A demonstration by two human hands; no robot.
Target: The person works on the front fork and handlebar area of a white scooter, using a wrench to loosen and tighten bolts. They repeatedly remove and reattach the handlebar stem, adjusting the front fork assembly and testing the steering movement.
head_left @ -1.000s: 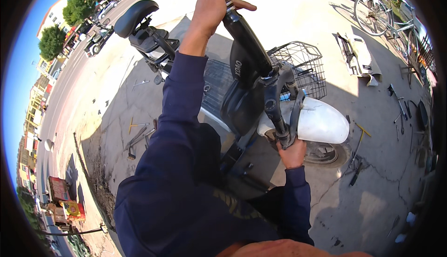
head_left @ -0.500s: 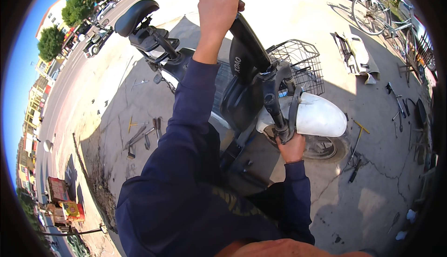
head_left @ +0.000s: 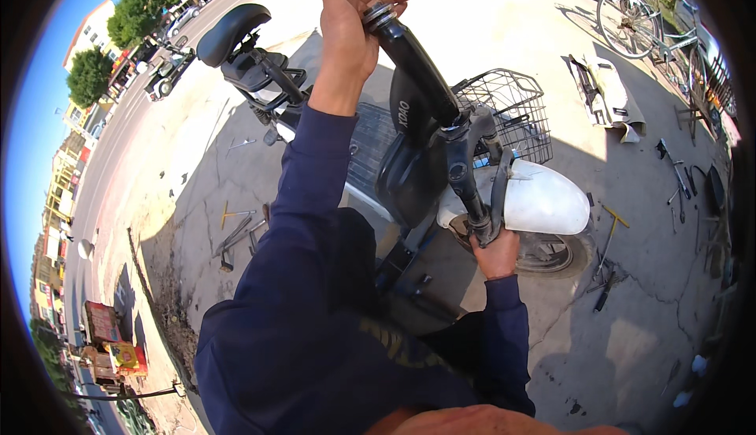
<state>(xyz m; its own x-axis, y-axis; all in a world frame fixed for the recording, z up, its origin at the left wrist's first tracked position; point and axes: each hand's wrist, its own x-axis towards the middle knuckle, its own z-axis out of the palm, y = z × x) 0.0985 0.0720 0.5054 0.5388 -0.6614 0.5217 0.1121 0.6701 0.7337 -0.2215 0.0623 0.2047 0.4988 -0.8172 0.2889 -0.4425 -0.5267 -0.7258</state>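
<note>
In front of me an electric scooter's black head tube (head_left: 421, 69) rises at a slant, its open top end ringed with metal. My left hand (head_left: 346, 32) is beside that end, fingers stretched and apart; whether the palm touches it I cannot tell. Lower right, my right hand (head_left: 497, 255) is closed round the lower end of the black front fork (head_left: 466, 187), its fingertips partly hidden. Against the fork sits a white front fender (head_left: 545, 199), and a wheel (head_left: 551, 255) shows below it. The scooter's black seat (head_left: 231, 32) is at the far left.
A wire basket (head_left: 512, 108) lies behind the fork. Right of the wheel is a yellow-handled T-shaped tool (head_left: 613, 218); several tools (head_left: 236, 234) lie on the left ground. A white panel (head_left: 606, 92) and a bicycle (head_left: 638, 25) are far right.
My left hand has shifted left and its fingers have spread, uncovering the tube's top end. My right hand stays on the fork.
</note>
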